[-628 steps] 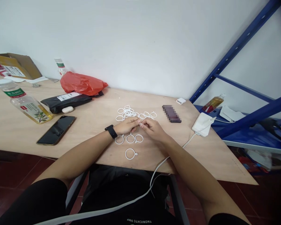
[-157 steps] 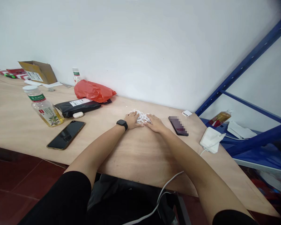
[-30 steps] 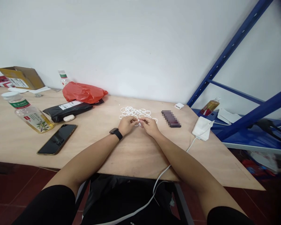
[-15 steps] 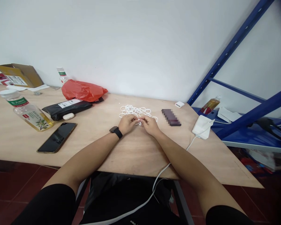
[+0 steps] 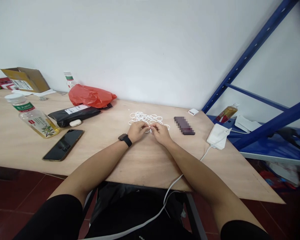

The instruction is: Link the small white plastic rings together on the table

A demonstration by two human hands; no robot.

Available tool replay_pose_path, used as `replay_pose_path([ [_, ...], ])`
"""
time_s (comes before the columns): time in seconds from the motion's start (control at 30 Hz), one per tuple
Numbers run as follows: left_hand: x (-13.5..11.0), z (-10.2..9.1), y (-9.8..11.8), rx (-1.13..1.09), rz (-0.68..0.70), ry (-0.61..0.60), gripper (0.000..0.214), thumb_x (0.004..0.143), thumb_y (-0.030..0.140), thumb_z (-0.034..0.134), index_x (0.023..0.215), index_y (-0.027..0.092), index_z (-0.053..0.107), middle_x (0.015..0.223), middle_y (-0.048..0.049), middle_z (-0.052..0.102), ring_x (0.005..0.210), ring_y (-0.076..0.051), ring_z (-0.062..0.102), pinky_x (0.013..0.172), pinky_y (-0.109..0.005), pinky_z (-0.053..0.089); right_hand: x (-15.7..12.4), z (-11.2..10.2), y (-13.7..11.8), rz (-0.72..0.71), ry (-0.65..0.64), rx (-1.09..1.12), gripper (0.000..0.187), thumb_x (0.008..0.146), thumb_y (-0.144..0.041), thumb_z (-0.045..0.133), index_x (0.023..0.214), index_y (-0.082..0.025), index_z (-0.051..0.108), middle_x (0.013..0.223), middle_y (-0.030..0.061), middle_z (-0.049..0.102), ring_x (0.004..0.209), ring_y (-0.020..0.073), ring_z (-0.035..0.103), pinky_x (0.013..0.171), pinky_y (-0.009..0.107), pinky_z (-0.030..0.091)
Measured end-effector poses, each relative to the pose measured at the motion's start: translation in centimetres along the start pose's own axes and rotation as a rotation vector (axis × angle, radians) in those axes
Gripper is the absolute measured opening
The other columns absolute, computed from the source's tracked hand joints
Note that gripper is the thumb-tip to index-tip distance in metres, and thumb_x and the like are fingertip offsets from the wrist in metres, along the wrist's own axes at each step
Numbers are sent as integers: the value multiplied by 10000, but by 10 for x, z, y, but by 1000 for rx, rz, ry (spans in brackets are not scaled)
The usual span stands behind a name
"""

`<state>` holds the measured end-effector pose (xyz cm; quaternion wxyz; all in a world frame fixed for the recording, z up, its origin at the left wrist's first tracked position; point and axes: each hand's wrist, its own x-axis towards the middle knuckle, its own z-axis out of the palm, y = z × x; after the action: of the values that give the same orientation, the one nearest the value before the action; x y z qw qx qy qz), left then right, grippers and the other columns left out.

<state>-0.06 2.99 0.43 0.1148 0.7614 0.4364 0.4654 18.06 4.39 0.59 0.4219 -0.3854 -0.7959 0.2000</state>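
The left hand and right hand pinch a white ring; fingertip work seems underway; the next move likely needs steadiness.

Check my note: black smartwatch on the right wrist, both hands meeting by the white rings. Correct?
Wrong side: the head view shows the black smartwatch on the left wrist. The left hand and right hand do meet by the white rings.

Place looks like a workroom or storeroom. Bare wooden table lies under left hand and right hand; white wall stands beyond. Blue metal rack is right of right hand; cardboard box and black parcel, left of left hand.
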Motion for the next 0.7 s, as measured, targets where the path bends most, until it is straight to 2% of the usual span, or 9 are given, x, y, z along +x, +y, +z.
replay_pose_path([
  [0.13, 0, 0, 2, -14, -22, -1, 165, 870, 321, 641, 812, 173, 680, 784, -26, 691, 734, -151, 607, 719, -276, 468, -1, 3, 0, 22, 21, 90, 161, 889, -264, 541, 925, -205, 687, 767, 6, 695, 616, 135, 616, 625, 265, 478],
  [0.23, 1, -1, 7, -29, 1, 16, 133, 870, 291, 615, 882, 176, 681, 891, -47, 708, 854, -178, 622, 814, -311, 471, -1, 5, 1, 57, 28, 204, 182, 885, -307, 552, 946, -210, 693, 794, 13, 704, 587, 133, 620, 596, 267, 500],
  [0.3, 2, -4, 9, -55, 7, 46, 115, 855, 267, 603, 852, 170, 666, 935, -56, 708, 920, -189, 621, 875, -326, 462, 0, 6, 3, 82, 44, 242, 197, 885, -321, 556, 978, -210, 689, 809, 19, 709, 591, 138, 627, 595, 273, 511],
  [0.37, 2, -8, 11, -82, -31, 30, 105, 836, 249, 586, 813, 165, 645, 930, -52, 708, 905, -183, 626, 863, -315, 468, 1, 5, 5, 89, 50, 211, 208, 892, -303, 544, 1017, -211, 683, 850, 27, 716, 607, 142, 633, 617, 284, 518],
  [0.47, 1, -14, 11, -60, -74, -168, 86, 787, 213, 572, 769, 162, 638, 776, -12, 689, 716, -143, 604, 702, -255, 462, 3, 3, 10, 23, -9, 31, 213, 888, -213, 521, 1015, -214, 692, 937, 43, 716, 751, 169, 656, 742, 322, 521],
  [0.57, -2, -17, 10, 4, -28, -404, 74, 722, 165, 580, 729, 162, 653, 660, 19, 648, 595, -111, 548, 600, -222, 405, 3, 3, 13, -72, -135, -129, 254, 870, -134, 506, 1017, -214, 697, 1011, 56, 699, 962, 205, 636, 872, 355, 488],
  [0.63, -3, -17, 10, 30, 11, -488, 64, 718, 180, 599, 709, 163, 659, 653, 20, 650, 586, -106, 544, 589, -219, 389, 2, 5, 13, -100, -227, -167, 301, 861, -93, 487, 1041, -222, 691, 1087, 56, 678, 1022, 203, 618, 890, 344, 479],
  [0.7, -3, -16, 11, 57, 38, -517, 125, 754, 258, 624, 676, 163, 651, 650, 15, 652, 582, -107, 543, 584, -223, 380, 0, 6, 11, -111, -303, -198, 320, 838, -64, 496, 1030, -231, 690, 1144, 51, 655, 1034, 195, 612, 877, 323, 480],
])
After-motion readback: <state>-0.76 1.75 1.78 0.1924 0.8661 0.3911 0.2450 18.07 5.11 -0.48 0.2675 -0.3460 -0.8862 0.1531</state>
